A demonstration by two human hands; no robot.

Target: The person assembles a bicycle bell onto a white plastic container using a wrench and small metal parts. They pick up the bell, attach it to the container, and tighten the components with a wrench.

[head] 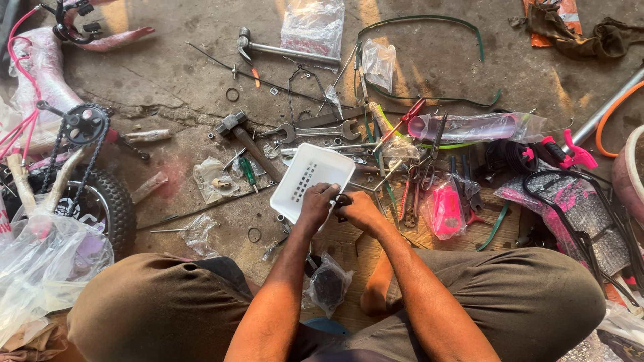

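Note:
I sit on the floor with both hands together over the near edge of a white plastic basket (310, 175). My left hand (316, 203) grips the basket's near rim. My right hand (360, 209) pinches a small dark metal part (343, 200) against that rim, touching the left hand's fingers. A hammer (243, 140) and an open-ended spanner (315, 131) lie just beyond the basket. Pliers and cutters (414, 184) lie to its right.
A small pink bicycle frame with chain and tyre (100, 194) stands at the left, wrapped in clear plastic. Pink plastic parts (446, 211), a black wire rack (583, 208), green cables (429, 20), plastic bags and a second hammer (285, 50) lie scattered on the concrete floor.

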